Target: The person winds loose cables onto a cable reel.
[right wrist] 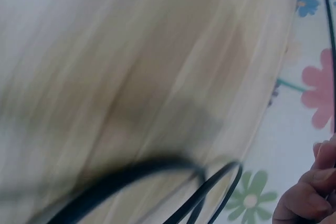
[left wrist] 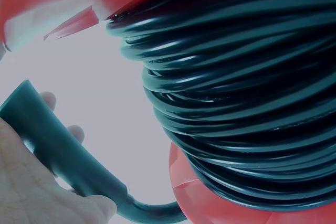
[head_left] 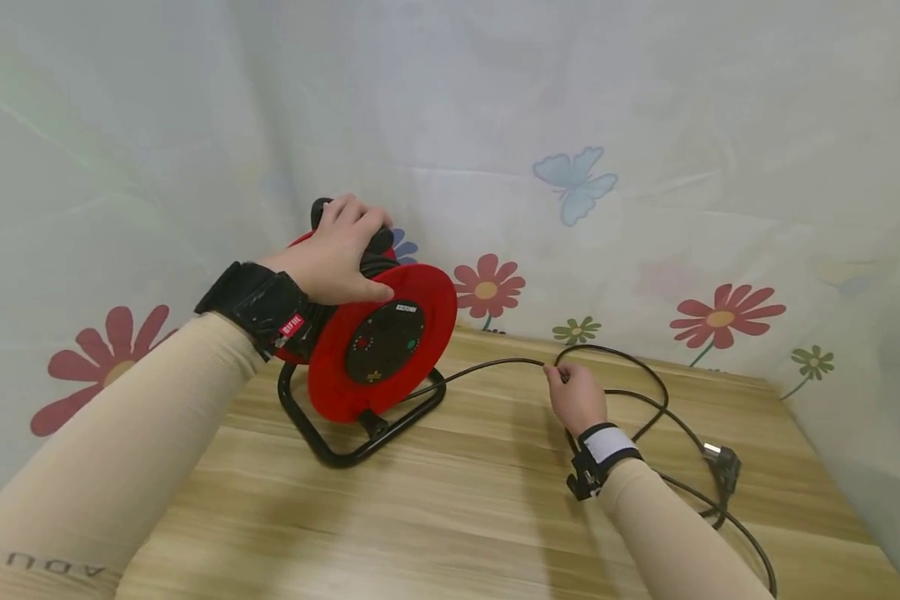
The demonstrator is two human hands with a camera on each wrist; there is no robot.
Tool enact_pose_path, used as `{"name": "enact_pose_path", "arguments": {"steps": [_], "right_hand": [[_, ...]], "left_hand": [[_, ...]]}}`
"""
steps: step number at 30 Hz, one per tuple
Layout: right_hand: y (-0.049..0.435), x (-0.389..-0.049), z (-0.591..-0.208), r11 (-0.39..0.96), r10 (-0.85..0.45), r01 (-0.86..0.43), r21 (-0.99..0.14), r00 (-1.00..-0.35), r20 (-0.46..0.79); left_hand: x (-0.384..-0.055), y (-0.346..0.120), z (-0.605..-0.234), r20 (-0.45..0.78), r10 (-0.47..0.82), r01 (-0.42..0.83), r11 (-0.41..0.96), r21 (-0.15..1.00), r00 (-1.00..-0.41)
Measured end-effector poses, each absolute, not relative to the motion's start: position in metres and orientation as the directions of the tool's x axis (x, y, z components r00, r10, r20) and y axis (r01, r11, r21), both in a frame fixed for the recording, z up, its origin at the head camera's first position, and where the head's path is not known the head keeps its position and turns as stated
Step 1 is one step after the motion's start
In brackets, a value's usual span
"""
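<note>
A red cable reel (head_left: 438, 308) stands on its black tube frame (head_left: 322, 450), left of the table's middle. My left hand (head_left: 337, 258) grips its black foam-covered handle (left wrist: 68, 145) from above, fingertips showing beyond it in the left wrist view. Thick turns of black cable (left wrist: 241, 98) are wound between the red flanges. Out to the right, my right hand (head_left: 579, 400) pinches the cable's free length (head_left: 487, 364), which runs from the low side of the reel. Curled fingers (right wrist: 310, 198) show at the right wrist view's lower right corner.
Loose cable loops (head_left: 663, 400) lie on the wood-grain table (head_left: 450, 517) around and beyond the right hand. The black plug (head_left: 727, 468) rests among them at the right. A flower-printed curtain (head_left: 450, 108) hangs close behind the table.
</note>
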State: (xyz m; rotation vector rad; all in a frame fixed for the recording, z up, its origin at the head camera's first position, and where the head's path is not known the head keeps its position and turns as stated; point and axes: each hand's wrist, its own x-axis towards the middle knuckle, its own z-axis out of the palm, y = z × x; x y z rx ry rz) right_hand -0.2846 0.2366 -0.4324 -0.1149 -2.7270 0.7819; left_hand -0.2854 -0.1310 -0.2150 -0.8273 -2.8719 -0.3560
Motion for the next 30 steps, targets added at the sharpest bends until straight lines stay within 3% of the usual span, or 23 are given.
{"name": "enact_pose_path", "arguments": {"steps": [6,18,24,30], "right_hand": [[0.263,-0.275,-0.439,0.871,0.080,-0.050,-0.489,-0.967,0.243],[0.273,-0.269,-0.442,0.892,0.030,-0.045,-0.449,-0.987,0.157],[0.278,-0.268,-0.442,0.893,0.020,-0.045,-0.448,-0.990,0.140],[0.280,-0.267,-0.439,0.891,0.035,-0.025,-0.454,-0.992,0.125]], "left_hand": [[-0.285,-0.128,-0.211,0.159,0.489,0.513,0.836,0.196,-0.858],[-0.284,-0.129,-0.208,0.147,0.553,0.571,0.808,0.147,-0.820],[-0.281,-0.121,-0.209,0.160,0.593,0.615,0.763,0.199,-0.789],[-0.279,-0.116,-0.206,0.157,0.568,0.588,0.759,0.279,-0.808]]}}
